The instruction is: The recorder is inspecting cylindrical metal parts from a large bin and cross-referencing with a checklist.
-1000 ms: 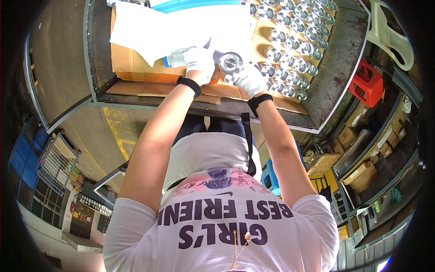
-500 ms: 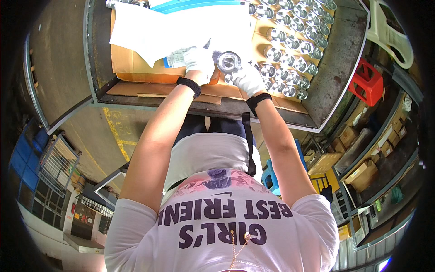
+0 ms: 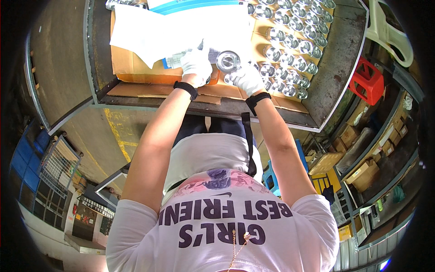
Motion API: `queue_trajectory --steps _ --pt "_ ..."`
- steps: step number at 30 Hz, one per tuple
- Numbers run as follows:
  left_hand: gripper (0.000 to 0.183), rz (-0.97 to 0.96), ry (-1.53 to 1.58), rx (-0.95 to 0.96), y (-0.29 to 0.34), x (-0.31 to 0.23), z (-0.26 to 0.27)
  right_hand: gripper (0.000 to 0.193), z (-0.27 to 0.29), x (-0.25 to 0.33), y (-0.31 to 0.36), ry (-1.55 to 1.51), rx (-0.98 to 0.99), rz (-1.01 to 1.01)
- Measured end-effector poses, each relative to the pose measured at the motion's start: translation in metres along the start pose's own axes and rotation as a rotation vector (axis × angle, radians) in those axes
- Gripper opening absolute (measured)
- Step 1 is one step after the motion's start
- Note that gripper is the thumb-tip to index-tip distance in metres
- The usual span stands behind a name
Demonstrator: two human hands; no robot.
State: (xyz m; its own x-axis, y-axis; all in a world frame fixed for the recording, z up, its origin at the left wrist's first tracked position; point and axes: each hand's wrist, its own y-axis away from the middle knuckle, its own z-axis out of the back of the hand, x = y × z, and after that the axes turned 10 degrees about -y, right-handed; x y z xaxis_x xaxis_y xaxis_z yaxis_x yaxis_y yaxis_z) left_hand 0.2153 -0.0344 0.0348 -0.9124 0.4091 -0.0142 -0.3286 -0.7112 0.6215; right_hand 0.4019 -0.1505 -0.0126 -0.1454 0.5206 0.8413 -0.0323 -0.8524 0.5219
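My right hand (image 3: 249, 80), in a white glove, is closed on a round silver metal piston (image 3: 228, 61), its ringed open face turned up. Beside it, my white-gloved left hand (image 3: 196, 63) is closed too, with a small dark tip (image 3: 200, 45) sticking up past its fingers. Glare hides what the tip belongs to. Under that hand lies a grey and blue printed piece (image 3: 174, 60), partly covered by the glove. White sheets (image 3: 136, 34), washed out by light, spread beyond both hands.
Several rows of similar metal pistons (image 3: 290, 43) stand on cardboard (image 3: 260, 43) at the right. A dark metal table rim (image 3: 267, 117) runs in front of me. Farther right are a red stool (image 3: 366, 81), a pale plastic chair (image 3: 390, 34) and shelves with boxes (image 3: 362, 174).
My left hand has shifted slightly left, away from the piston, and the dark tip has moved with it. My right hand and the piston are nearly still.
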Motion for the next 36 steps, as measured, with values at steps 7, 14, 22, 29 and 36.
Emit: queue_trajectory --steps 7,14,22,29,36 --pt "0.079 -0.021 -0.042 -0.064 -0.004 0.004 -0.008 0.014 -0.01 0.002 -0.01 0.14 -0.079 -0.01" --pt "0.084 -0.039 0.03 -0.036 -0.006 0.005 -0.005 0.018 -0.004 -0.001 -0.017 0.513 0.018 0.122" --pt "0.088 -0.084 -0.027 -0.136 -0.004 0.005 -0.007 0.012 -0.017 -0.05 -0.037 0.004 -0.084 0.106" --pt "0.09 -0.093 -0.038 -0.12 -0.005 0.005 -0.008 0.022 -0.001 0.005 -0.022 0.692 0.038 0.121" --pt "0.09 -0.078 -0.026 -0.097 -0.004 0.004 -0.005 0.023 0.001 0.008 -0.023 0.786 0.086 0.165"
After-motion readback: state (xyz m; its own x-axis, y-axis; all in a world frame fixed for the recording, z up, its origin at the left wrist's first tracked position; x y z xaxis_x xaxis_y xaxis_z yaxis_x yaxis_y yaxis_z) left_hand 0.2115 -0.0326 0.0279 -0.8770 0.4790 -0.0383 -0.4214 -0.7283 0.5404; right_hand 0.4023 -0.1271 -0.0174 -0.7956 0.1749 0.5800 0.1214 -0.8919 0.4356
